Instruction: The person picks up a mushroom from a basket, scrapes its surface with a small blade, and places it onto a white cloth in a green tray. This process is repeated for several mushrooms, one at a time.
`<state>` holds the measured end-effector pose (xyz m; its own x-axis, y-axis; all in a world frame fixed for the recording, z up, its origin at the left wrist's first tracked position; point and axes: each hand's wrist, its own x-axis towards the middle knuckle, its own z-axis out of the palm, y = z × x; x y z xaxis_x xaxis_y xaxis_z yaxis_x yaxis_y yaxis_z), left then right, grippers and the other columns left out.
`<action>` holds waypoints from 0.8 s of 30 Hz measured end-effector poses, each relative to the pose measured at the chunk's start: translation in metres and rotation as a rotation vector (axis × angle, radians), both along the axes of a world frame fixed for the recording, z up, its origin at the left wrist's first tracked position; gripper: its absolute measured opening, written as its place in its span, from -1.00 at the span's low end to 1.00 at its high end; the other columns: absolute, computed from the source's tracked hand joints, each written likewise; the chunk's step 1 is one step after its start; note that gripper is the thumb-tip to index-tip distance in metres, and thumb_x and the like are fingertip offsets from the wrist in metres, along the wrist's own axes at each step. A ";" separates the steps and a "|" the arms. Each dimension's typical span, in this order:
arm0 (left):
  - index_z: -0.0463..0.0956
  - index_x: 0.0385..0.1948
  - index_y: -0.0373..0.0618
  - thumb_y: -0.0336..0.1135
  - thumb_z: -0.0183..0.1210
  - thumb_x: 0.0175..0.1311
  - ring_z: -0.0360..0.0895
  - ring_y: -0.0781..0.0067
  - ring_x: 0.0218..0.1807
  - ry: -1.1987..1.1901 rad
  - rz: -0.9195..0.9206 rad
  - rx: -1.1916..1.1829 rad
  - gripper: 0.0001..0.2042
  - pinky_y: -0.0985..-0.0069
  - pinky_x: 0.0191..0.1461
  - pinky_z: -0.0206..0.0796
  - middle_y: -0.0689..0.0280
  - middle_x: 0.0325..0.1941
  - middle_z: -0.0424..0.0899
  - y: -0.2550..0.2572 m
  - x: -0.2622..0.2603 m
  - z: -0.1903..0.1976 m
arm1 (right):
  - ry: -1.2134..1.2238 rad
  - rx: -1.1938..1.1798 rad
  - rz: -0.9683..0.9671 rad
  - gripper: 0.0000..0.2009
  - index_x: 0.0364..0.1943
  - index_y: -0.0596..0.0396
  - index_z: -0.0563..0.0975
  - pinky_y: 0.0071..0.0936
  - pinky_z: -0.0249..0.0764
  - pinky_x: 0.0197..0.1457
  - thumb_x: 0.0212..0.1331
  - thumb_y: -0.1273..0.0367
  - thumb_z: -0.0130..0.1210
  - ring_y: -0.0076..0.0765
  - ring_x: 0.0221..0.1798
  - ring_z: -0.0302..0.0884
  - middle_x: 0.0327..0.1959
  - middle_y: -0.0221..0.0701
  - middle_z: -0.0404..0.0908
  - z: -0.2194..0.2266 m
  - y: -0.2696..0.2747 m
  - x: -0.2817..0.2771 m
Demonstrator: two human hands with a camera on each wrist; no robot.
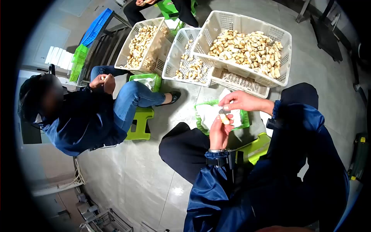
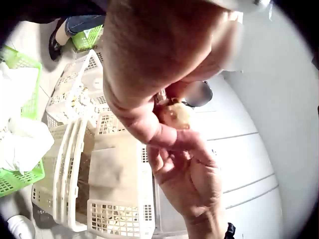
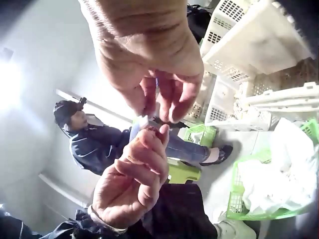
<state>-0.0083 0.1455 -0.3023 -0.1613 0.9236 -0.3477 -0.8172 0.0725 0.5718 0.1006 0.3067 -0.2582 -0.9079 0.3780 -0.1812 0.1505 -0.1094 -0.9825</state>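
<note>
My left hand [image 1: 219, 134] pinches a pale, brownish mushroom [image 1: 224, 119] between thumb and fingers. Just above it, the right hand [image 1: 246, 101] grips a small dark-bladed knife [image 1: 222, 111], its blade right at the mushroom's end. Seen from the left wrist, the cream-coloured mushroom [image 2: 178, 115] shows between the two hands, partly covered by fingers. Under both hands stands a green basket [image 1: 246, 119] lined with a white bag [image 1: 206, 112]. Most of the knife is hidden behind the right fingers.
Ahead stand white crates of mushrooms: a big one [image 1: 288, 50] at right, a lower one [image 1: 167, 69] in the middle, another [image 1: 119, 58] at left. A seated person [image 1: 89, 112] in a blue jacket works at the left beside a green stool [image 1: 143, 125]. Another person's legs [image 1: 185, 11] show behind.
</note>
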 end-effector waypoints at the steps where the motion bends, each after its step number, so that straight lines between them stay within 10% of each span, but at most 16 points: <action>1: 0.26 0.11 -0.22 -0.13 -0.15 0.41 0.53 0.49 -0.22 -0.012 0.063 0.034 -0.61 0.64 -0.22 0.44 0.17 -0.12 0.55 0.001 -0.002 0.002 | 0.001 0.112 -0.082 -0.78 -0.52 0.19 0.47 -0.57 0.38 -0.09 0.18 0.35 0.11 -0.58 -0.17 0.45 -0.25 -0.36 0.59 -0.006 0.002 -0.001; 13: 0.35 0.06 -0.15 -0.20 -0.04 0.37 0.49 0.58 -0.14 0.102 0.066 -0.034 -0.67 0.60 -0.06 0.38 0.36 -0.14 0.54 0.006 0.004 0.008 | 0.163 0.214 -0.081 -0.84 -0.26 0.26 0.54 -0.61 0.42 -0.15 0.19 0.41 0.08 -0.58 -0.28 0.47 -0.29 -0.43 0.55 -0.009 -0.012 0.003; 24: 0.36 0.05 -0.21 -0.21 -0.01 0.36 0.48 0.61 -0.24 0.099 0.072 -0.072 -0.67 0.68 -0.21 0.39 0.30 -0.18 0.54 0.005 0.003 0.009 | 0.072 -0.210 -0.118 -0.85 -0.35 0.24 0.47 -0.55 0.44 -0.13 0.25 0.40 0.03 -0.55 -0.28 0.48 -0.34 -0.37 0.55 -0.019 -0.010 0.001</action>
<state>-0.0054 0.1507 -0.2930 -0.2629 0.8817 -0.3917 -0.7613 0.0598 0.6456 0.1016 0.2972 -0.2770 -0.8731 0.4431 -0.2031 0.0548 -0.3249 -0.9442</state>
